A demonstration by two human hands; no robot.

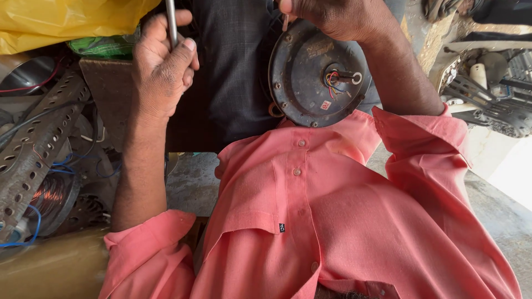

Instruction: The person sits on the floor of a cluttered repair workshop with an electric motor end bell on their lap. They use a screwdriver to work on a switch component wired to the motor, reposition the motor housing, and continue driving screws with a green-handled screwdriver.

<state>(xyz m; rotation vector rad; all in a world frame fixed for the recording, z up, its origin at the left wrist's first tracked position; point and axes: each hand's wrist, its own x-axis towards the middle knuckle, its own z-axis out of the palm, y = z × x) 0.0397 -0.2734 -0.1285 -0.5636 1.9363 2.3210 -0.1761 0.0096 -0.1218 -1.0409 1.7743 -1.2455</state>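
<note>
Far left, a yellow plastic bag (61, 19) fills the top corner with a green packet (102, 47) just under it. Below them lie a perforated grey metal strip (39, 138), a coil of copper wire (52, 196) and loose blue wires (27, 230), all crowded together on the cluttered surface.

Your left hand (163, 66) is clenched around a thin metal rod (172, 22), which stands upright and runs out of the top of the view; your thumb lies along it.

Your right hand (332, 16) has its grip closed over the upper rim of a dark round motor housing (310, 77), which rests tilted against your lap, just above your pink shirt (332, 210). A short shaft (346, 77) sticks out of its centre with coloured wires (331, 83) coming out beside it, and a small red and white label (326, 104) sits just below them. Screws ring its edge.

Far right, grey metal machine parts (487, 94) lie on the concrete floor (499, 210).
</note>
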